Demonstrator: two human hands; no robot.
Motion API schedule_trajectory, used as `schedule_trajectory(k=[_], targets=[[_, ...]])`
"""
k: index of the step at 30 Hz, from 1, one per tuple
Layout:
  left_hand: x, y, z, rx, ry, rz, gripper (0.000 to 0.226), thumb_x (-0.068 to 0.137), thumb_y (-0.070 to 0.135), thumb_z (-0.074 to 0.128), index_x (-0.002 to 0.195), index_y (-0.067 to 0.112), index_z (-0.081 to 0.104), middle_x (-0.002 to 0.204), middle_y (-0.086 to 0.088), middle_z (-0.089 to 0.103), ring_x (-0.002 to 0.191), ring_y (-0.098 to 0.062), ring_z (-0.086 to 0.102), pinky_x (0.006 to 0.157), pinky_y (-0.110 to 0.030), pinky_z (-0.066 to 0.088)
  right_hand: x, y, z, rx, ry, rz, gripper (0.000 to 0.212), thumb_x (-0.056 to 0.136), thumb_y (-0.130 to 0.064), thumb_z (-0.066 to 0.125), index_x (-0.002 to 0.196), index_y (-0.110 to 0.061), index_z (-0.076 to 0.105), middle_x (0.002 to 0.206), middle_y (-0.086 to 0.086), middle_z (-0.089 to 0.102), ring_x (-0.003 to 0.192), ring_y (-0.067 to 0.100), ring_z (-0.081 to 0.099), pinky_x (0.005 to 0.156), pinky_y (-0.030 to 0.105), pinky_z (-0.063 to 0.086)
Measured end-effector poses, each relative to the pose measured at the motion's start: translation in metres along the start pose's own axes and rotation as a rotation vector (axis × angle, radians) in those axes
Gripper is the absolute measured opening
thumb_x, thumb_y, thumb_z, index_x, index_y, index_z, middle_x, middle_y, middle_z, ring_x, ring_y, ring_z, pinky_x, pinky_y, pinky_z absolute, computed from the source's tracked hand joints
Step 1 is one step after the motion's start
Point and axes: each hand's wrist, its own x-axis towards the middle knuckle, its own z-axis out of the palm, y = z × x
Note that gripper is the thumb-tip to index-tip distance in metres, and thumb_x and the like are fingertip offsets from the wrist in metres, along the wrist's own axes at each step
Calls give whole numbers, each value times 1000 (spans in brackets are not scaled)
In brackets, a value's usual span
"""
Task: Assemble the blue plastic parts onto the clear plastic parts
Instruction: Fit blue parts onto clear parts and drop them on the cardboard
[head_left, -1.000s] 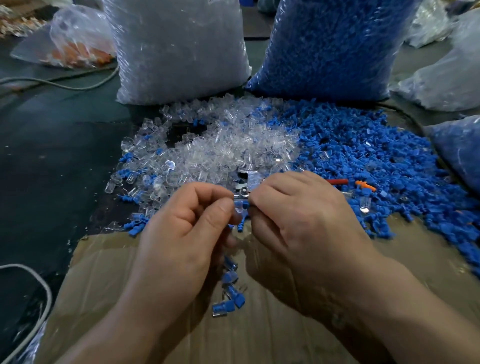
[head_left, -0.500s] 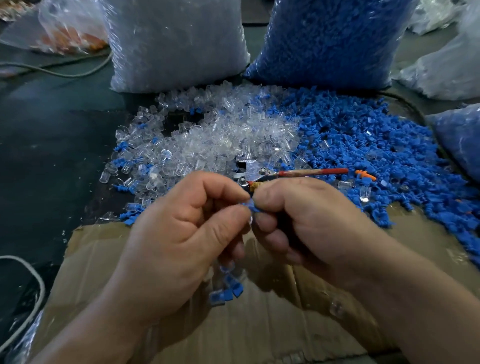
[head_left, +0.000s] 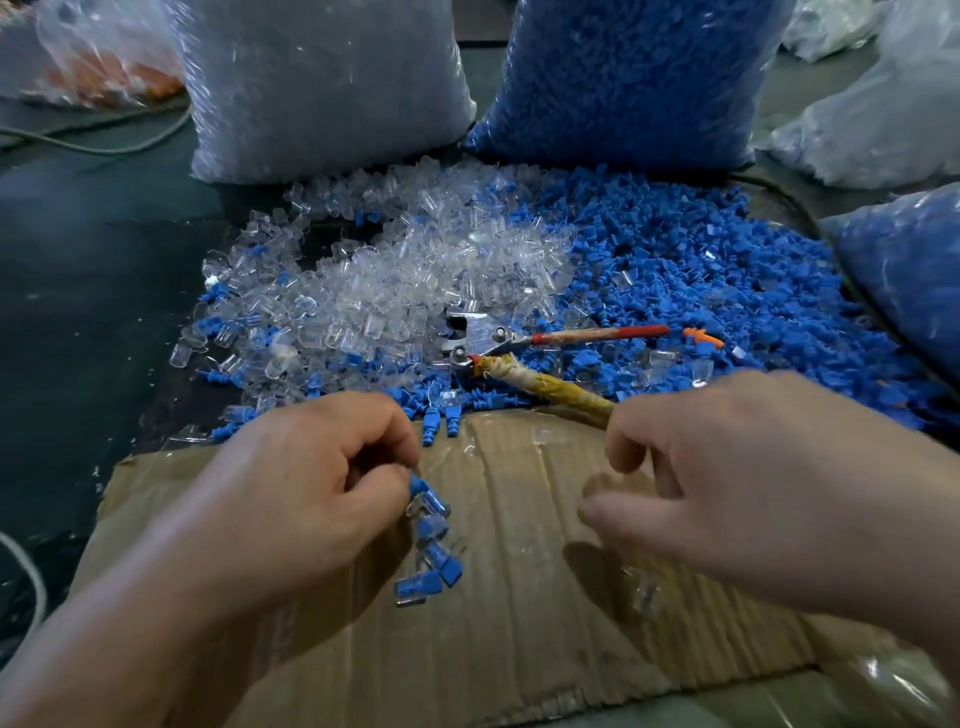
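Pinching string of assembled pieces (head_left: 430, 540) with left hand (head_left: 322, 493), right hand (head_left: 753, 467) loose and empty. Could slip free under weak pinch.

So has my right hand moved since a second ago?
Yes. The right hand has shifted rightward, away from the head of the pliers and the left hand.

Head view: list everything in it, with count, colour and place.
clear bag: one, clear, back left
blue bags: two, blue, back centre, right edge
orange bag: one, orange inside, far back left
pale bags: some, whitish, back right
clear pile: one, clear, centre
blue pile: one, blue, right of it
pliers: one, red and yellow handles, where piles meet
cardboard: one, brown, front
finished pieces: several, blue-clear, on cardboard
cables: two, pale, left
left hand: pinches top finished piece
right hand: loosely curled, by yellow handle
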Motion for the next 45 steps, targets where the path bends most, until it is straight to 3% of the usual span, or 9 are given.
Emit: schedule_trajectory(k=[6, 11, 19, 25, 29, 34, 39, 42, 45], targets=[[-3, 4, 1, 26, -37, 81, 22, 74, 51, 49, 91, 43, 61, 89, 31, 63, 77, 2, 62, 56, -14, 45, -14, -6, 38, 70, -109, 46, 46, 64, -67, 16, 82, -35, 43, 78, -14, 53, 78, 7, 54, 77, 32, 52], [-2, 6, 5, 14, 4, 87, 27, 83, 62, 45, 87, 41, 62, 84, 29, 65, 75, 1, 63, 57, -18, 47, -13, -7, 43, 125, -64, 30, 29, 73, -57, 12, 76, -40, 35, 73, -18, 43, 71, 3, 45, 74, 28, 48], [-4, 18, 12, -393, 244, 85, 32, 74, 65, 73, 95, 44, 61, 82, 13, 71, 65, -9, 67, 55, -14, 50, 18, -23, 25, 609, 232, -6, 12, 87, -49, 51, 90, -37, 52, 75, -21, 65, 59, 2, 61, 61, 35, 53], [0, 23, 24, -319, 453, 115, 32, 71, 51, 64, 100, 40, 58, 94, 19, 63, 77, 0, 62, 64, -6, 43, 47, -55, 21, 844, 269, -114, 13, 96, -24, 54, 87, -32, 58, 62, -10, 67, 51, 6, 65, 52, 36, 55], [5, 10, 22, -271, 478, 90, 29, 80, 39, 76, 105, 43, 62, 95, 21, 64, 83, 2, 64, 70, -8, 47, 53, -55, 35, 775, 321, -115, 7, 97, -35, 49, 95, -38, 55, 68, -10, 65, 60, 6, 63, 58, 39, 54], [14, -4, 19, -563, 484, -130, 13, 90, 33, 68, 95, 45, 69, 81, 12, 73, 69, -3, 70, 56, -15, 54, 57, -47, 42, 234, 287, -146, 16, 96, -48, 43, 103, -34, 46, 93, -10, 58, 83, 18, 58, 71, 39, 49], [14, -2, 24, -285, 364, -135, 19, 89, 61, 51, 92, 43, 59, 86, 21, 70, 77, 0, 67, 60, -21, 55, 69, -50, 51, 111, 260, -131, 33, 89, -62, 48, 105, -33, 47, 89, -10, 42, 78, 21, 54, 58, 34, 35], [16, 2, 27, -183, 340, -79, 18, 90, 60, 46, 94, 45, 56, 84, 26, 67, 77, 2, 64, 52, -19, 45, 75, -52, 54, 92, 296, -123, 29, 91, -56, 49, 106, -31, 48, 91, -7, 48, 75, 22, 54, 56, 34, 30], [16, 1, 30, -268, 316, -82, 31, 85, 68, 43, 97, 44, 58, 84, 21, 70, 76, -2, 67, 60, -37, 55, 78, -50, 54, 99, 303, -117, 13, 97, -40, 47, 105, -30, 50, 86, -7, 42, 71, 24, 52, 54, 34, 28]])
